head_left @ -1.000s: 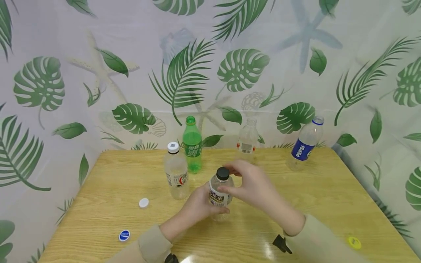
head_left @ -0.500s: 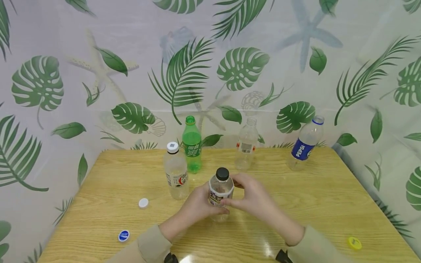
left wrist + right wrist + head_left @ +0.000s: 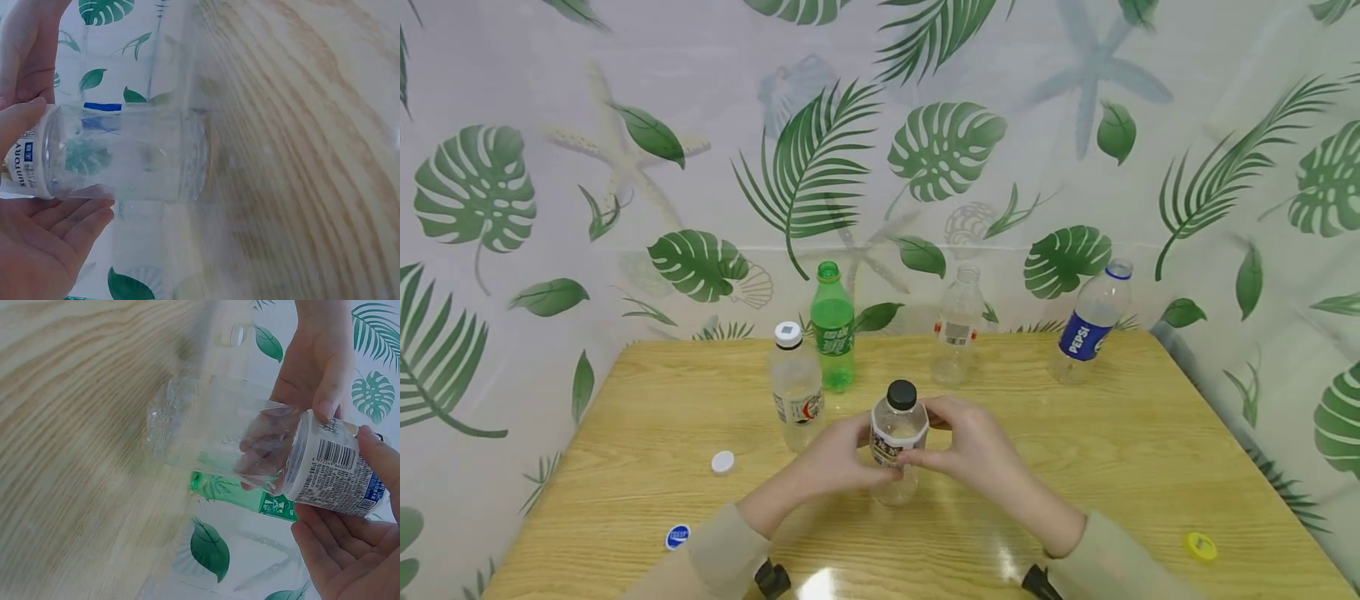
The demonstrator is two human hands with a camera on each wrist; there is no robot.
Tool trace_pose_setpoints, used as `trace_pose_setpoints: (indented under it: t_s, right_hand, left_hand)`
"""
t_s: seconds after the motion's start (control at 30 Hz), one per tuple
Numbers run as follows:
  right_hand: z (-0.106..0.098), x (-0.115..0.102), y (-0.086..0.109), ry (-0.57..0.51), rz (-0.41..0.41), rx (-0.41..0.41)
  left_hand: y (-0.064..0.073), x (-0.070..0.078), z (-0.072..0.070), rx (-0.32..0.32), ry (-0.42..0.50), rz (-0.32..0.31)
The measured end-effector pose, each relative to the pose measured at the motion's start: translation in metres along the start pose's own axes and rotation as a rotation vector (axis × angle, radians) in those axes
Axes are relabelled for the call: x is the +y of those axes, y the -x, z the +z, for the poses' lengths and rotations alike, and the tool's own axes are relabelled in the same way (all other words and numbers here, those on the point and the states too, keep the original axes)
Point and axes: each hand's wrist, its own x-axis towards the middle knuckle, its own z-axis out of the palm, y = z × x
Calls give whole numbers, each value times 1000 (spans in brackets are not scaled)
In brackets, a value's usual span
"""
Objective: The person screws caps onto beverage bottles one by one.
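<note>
A small clear plastic bottle [image 3: 898, 425] with a black cap [image 3: 902, 394] and a white label stands upright before me in the head view. My right hand [image 3: 977, 442] holds it from the right, thumb across the front of the label. On the other side my left hand [image 3: 838, 458] lies loosely around the lower label, its thumb in front. In the left wrist view its fingers [image 3: 84, 219] are nearly straight along the clear bottle body [image 3: 150, 153]. The right wrist view shows the barcode label [image 3: 334, 465] between both hands.
Behind stand a white-capped bottle [image 3: 796, 375], an uncapped green bottle [image 3: 832, 317], an uncapped clear bottle [image 3: 955, 321] and an uncapped Pepsi bottle [image 3: 1081, 337]. Loose caps lie on the wooden table [image 3: 1060, 433]: white [image 3: 722, 462], blue [image 3: 677, 536] and yellow [image 3: 1201, 546].
My right hand has come down from near the black cap to hold the label. The left hand has loosened and shifted slightly left, its thumb drawn back across the bottle.
</note>
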Motion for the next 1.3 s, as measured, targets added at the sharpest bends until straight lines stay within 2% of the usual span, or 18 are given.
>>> trace_pose_setpoints:
  t_s: [0.17,0.47,0.9,1.1,1.3]
  right_hand:
    - [0,-2,-1,37,-10,9]
    - [2,-5,-5,60,2,34]
    - [1,-6,-29,17,30,76]
    - [2,-6,-39,13,68,85]
    - [4,-6,-50,6,68,95]
  left_hand:
    - [5,4,-6,43,-58,-6]
    - [10,12,-6,151,-148,-28]
    - [3,13,-9,321,-130,-21]
    - [1,12,-7,393,-111,-50]
    - [1,12,-5,453,-97,-63]
